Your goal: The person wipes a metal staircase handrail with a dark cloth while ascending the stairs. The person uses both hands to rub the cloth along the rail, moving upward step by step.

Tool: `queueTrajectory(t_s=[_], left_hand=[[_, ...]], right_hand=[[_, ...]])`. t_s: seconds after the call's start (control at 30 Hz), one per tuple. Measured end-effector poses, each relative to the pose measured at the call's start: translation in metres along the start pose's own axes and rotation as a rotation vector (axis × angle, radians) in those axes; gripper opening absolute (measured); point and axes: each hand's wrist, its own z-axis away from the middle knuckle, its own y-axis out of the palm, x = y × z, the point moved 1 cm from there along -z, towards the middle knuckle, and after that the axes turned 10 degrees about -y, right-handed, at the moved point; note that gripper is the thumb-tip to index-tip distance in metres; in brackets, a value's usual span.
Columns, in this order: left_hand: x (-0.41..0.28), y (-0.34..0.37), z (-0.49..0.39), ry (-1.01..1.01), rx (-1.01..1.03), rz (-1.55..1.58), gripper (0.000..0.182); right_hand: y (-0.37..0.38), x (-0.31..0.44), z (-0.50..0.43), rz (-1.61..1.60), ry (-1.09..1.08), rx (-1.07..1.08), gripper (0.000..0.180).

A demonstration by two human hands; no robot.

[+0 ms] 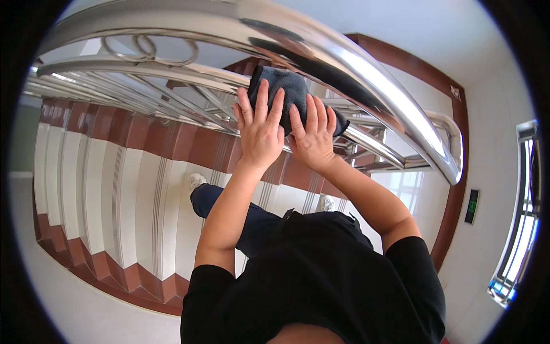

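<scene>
My left hand (260, 131) lies with fingers spread on a dark grey microfibre cloth (288, 82). Beside it, my right hand (313, 135) presses on the same cloth, its thumb side close to the left hand. The cloth is draped around the lower stainless steel rail (206, 74) of a stair railing, and one black-edged corner sticks out to the right past my fingers. Above both hands runs the thick polished handrail (369, 69), which reflects the dark cloth and arms. The rail under the cloth is hidden.
White stair treads (146, 185) with brown edging descend or rise at the left; which, I cannot tell. My shoes (197, 181) stand on different steps. Steel balusters (167, 99) and decorative rings (144, 48) fill the railing. At right are a green-lit sign (472, 206) and a window (517, 241).
</scene>
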Motion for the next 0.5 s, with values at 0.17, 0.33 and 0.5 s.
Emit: queueTrajectory(t_s=[0.17,0.33,0.5], left_hand=[[0.016,-0.006,-0.006,0.03,-0.062,0.096,0.063],[0.033,-0.013,-0.006,0.104,-0.1,0.29,0.06],[0.076,-0.028,0.008,0.099,-0.079,0.329,0.06]], right_hand=[[0.003,0.011,-0.026,-0.027,-0.013,-0.057,0.063],[0.007,0.027,-0.051,0.024,-0.015,-0.032,0.059],[0.022,0.048,-0.069,0.096,-0.054,-0.102,0.045]])
